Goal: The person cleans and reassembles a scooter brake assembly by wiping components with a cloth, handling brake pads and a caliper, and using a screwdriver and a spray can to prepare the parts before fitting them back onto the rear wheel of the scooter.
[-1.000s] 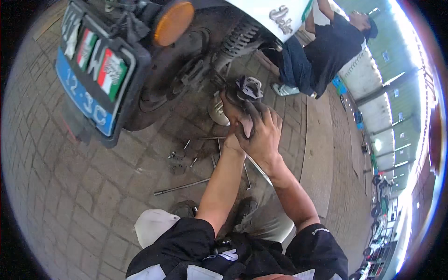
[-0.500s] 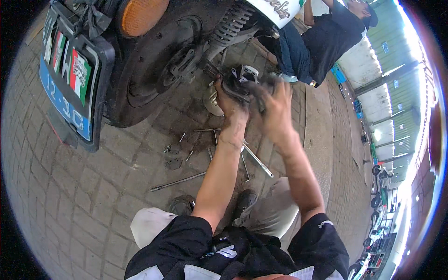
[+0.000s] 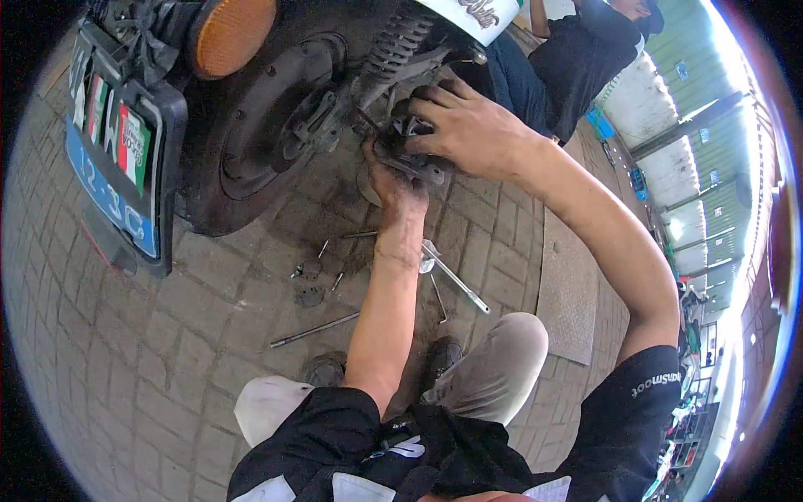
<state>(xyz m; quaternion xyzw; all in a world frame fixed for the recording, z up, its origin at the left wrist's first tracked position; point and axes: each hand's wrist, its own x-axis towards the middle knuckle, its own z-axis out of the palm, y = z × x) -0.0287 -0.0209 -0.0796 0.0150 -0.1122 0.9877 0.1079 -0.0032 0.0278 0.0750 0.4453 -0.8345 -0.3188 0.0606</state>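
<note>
My left hand (image 3: pixel 393 180) grips a dark metal part (image 3: pixel 409 165), which looks like a brake caliper, from below and the left, beside the motorcycle wheel (image 3: pixel 234 151) and under the coiled shock spring (image 3: pixel 391 46). My right hand (image 3: pixel 464 134) reaches over the top of the part from the right, its curled, blackened fingers on it; the fingertips are partly hidden. A long steel bar with a socket end (image 3: pixel 452 279), another rod (image 3: pixel 314 331) and several small bolts or fittings (image 3: pixel 324 249) lie on the pavers below my hands.
The scooter's plate holder (image 3: pixel 117 151) and orange indicator (image 3: pixel 226 33) are at upper left. Another person (image 3: pixel 577 67) in dark clothes is at upper right, close beyond my right hand. A metal plate (image 3: pixel 565 293) lies on the floor at right; parked motorbikes and shelving line the far right.
My right hand has moved up and forward onto the top of the part, with the forearm swung out to the right. My left hand and the part have shifted slightly left.
</note>
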